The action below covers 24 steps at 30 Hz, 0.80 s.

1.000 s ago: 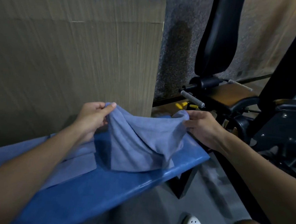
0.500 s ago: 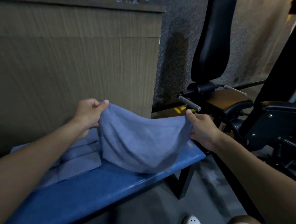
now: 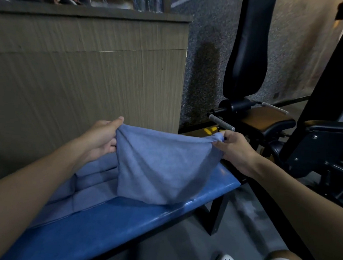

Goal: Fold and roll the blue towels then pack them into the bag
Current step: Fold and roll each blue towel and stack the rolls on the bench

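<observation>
Above the bench (image 3: 119, 227), your left hand (image 3: 101, 137) and right hand (image 3: 236, 152) each pinch a corner of the blue towel (image 3: 160, 165); an uneven pull could skew the fold.

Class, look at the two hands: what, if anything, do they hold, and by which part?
One blue towel, by its upper corners: the left hand pinches the left corner, the right hand the right corner.

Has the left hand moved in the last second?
Yes: the left hand slid leftward, away from the right edge of the wooden counter, stretching the blue towel.
</observation>
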### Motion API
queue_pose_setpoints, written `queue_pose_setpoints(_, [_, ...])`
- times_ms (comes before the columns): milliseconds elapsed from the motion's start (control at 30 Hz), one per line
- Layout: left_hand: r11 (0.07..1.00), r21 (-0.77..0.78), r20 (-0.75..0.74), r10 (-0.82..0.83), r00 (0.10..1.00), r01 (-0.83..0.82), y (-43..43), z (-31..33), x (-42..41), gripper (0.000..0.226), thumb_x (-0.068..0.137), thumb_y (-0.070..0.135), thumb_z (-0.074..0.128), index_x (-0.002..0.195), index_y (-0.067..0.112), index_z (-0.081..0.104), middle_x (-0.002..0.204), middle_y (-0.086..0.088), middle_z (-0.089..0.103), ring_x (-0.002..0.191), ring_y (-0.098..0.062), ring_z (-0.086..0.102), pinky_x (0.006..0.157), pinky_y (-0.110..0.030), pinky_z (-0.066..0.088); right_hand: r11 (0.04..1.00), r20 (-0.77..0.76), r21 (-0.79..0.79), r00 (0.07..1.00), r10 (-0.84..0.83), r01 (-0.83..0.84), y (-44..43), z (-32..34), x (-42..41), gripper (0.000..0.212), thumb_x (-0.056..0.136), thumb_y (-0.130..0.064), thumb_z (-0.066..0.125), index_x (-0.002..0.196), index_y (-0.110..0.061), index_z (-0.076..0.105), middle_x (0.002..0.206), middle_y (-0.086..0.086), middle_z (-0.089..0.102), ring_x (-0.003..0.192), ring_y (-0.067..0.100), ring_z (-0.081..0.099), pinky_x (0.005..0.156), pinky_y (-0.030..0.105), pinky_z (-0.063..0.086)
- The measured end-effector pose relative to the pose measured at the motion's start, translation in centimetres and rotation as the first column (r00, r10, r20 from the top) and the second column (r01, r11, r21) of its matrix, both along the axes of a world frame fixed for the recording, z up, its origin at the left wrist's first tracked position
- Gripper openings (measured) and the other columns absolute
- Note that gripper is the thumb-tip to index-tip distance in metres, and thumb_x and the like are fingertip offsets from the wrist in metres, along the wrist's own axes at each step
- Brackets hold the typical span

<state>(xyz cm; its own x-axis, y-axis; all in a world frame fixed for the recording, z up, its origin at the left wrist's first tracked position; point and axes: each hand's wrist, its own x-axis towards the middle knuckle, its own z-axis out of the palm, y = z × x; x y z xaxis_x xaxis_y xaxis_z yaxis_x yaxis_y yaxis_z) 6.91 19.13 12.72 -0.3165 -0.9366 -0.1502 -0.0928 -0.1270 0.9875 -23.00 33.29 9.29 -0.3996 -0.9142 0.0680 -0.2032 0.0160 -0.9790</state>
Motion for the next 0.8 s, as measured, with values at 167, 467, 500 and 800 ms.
queue_pose_setpoints(167, [0.994, -0.072, 0.082, -0.077, 0.994, 0.083, 0.0, -0.3, 0.6, 0.015, 0.092, -0.001, 0.06, 0.106, 0.004, 0.063, 0.099, -0.013, 0.072, 0.093, -0.023, 0.07, 0.081, -0.036, 0.054, 0.995, -0.044, -0.028, 0.995, -0.095, 0.094, 0.0, 0.6, -0.6, 0.037, 0.092, -0.022, 0.067, 0.098, 0.014, 0.062, 0.094, 0.03, 0.065, 0.084, 0.033, 0.066, 0.079, 0.057, 0.054])
queue_pose_setpoints(467, [0.979, -0.192, 0.122, 0.088, 0.989, -0.063, -0.4, -0.9, 0.4, 0.032, 0.09, 0.029, 0.07, 0.102, 0.0, 0.069, 0.096, -0.013, 0.073, 0.084, -0.021, 0.068, 0.071, -0.031, 0.057, 0.996, 0.197, -0.012, 0.977, -0.086, 0.09, 0.9, 2.0, -1.4, 0.026, 0.094, -0.018, 0.063, 0.096, 0.007, 0.065, 0.094, 0.018, 0.067, 0.087, 0.028, 0.065, 0.076, 0.038, 0.054])
queue_pose_setpoints(500, [0.975, -0.199, 0.106, 0.126, 0.986, -0.103, -0.4, -0.8, 0.3, 0.035, 0.088, 0.033, 0.072, 0.1, 0.0, 0.069, 0.093, -0.012, 0.073, 0.082, -0.021, 0.068, 0.067, -0.03, 0.057, 0.999, 0.246, -0.004, 0.969, -0.036, 0.038, 1.0, 2.2, -1.4, 0.022, 0.093, -0.01, 0.062, 0.104, 0.009, 0.065, 0.099, 0.018, 0.068, 0.092, 0.028, 0.066, 0.078, 0.037, 0.054])
queue_pose_setpoints(800, [0.979, -0.203, -0.004, 0.027, 1.0, -0.028, 0.4, 0.2, 0.4, 0.014, 0.093, 0.024, 0.066, 0.083, 0.015, 0.071, 0.073, 0.003, 0.07, 0.064, -0.008, 0.063, 0.066, -0.024, 0.049, 0.993, 0.036, -0.027, 0.993, -0.111, 0.112, 1.2, 2.2, -2.4, 0.023, 0.09, -0.02, 0.068, 0.073, -0.007, 0.062, 0.072, 0.003, 0.065, 0.073, 0.017, 0.06, 0.069, 0.031, 0.047])
